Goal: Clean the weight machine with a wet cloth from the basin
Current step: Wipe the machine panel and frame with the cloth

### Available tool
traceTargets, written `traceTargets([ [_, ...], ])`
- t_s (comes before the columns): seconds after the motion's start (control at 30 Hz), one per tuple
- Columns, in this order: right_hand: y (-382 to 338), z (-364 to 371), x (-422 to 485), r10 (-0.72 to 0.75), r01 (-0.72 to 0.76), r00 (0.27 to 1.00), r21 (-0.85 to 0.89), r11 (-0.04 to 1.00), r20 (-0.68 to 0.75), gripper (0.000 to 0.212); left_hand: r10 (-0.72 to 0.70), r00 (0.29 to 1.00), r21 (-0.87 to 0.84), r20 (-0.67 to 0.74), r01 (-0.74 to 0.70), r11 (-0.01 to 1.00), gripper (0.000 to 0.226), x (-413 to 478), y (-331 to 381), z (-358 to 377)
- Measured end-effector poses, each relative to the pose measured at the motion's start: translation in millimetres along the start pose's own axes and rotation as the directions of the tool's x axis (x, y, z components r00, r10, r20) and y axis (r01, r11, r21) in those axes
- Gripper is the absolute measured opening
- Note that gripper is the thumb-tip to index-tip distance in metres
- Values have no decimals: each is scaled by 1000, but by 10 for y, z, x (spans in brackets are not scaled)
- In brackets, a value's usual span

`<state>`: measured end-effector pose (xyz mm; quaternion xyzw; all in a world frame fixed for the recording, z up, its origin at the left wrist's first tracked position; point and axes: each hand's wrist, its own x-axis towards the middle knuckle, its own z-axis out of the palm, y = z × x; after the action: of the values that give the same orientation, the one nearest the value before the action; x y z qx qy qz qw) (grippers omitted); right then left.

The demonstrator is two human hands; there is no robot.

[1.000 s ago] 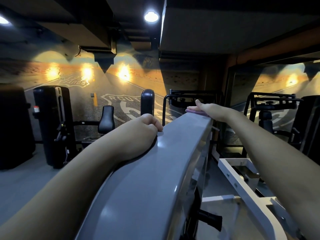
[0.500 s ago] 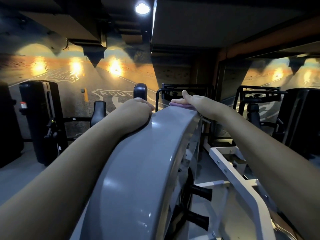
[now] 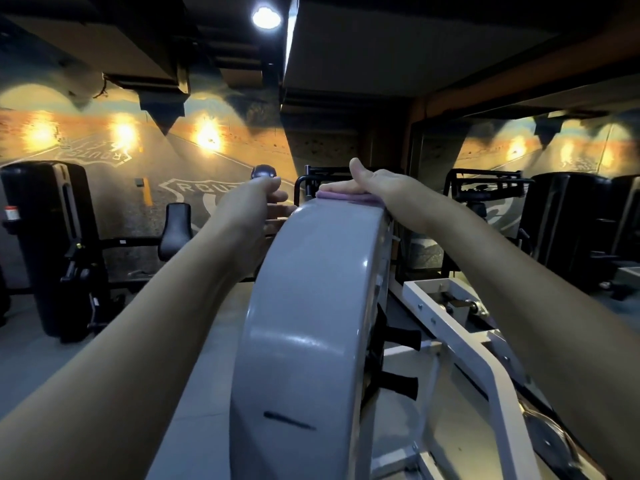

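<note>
Now: right hand (image 3: 381, 188) flat, fingers together, pressing cloth (image 3: 346, 198) atop weight machine (image 3: 311, 289).
Left hand (image 3: 256, 211): relaxed, holding nothing.
Tip: even pressure, overlapping strokes.

This is a gym. A grey weight machine (image 3: 311, 289) with a white steel frame (image 3: 467, 341) fills the foreground. Black shrouded exercise machines (image 3: 52, 237) with a padded rest (image 3: 178, 230) stand on the grey floor. A desert-highway mural (image 3: 194, 188) covers the wall, lit by a ceiling spotlight (image 3: 266, 17).
</note>
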<state>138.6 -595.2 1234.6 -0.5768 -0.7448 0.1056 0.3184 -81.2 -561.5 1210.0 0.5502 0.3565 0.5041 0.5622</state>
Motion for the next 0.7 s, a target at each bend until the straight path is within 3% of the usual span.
traceTargets([
  [0.27, -361, 170, -407, -99, 99, 995, -35, 994, -12, 54, 75, 997, -202, -24, -78, 976, 28, -97, -87, -118],
  [0.43, -555, 349, -620, -265, 255, 963, -143, 956, -53, 48, 110, 991, -249, -73, -125, 960, 29, -138, -121, -257],
  [0.57, -682, 507, -797, -398, 351, 914, -343, 871, -75, 42, 106, 994, -239, -39, -113, 965, 31, -263, -268, -267],
  [0.7, -724, 772, -1021, -551, 425, 832, -565, 707, -64, 42, 105, 994, -243, 28, -95, 965, 30, -406, -442, -311],
])
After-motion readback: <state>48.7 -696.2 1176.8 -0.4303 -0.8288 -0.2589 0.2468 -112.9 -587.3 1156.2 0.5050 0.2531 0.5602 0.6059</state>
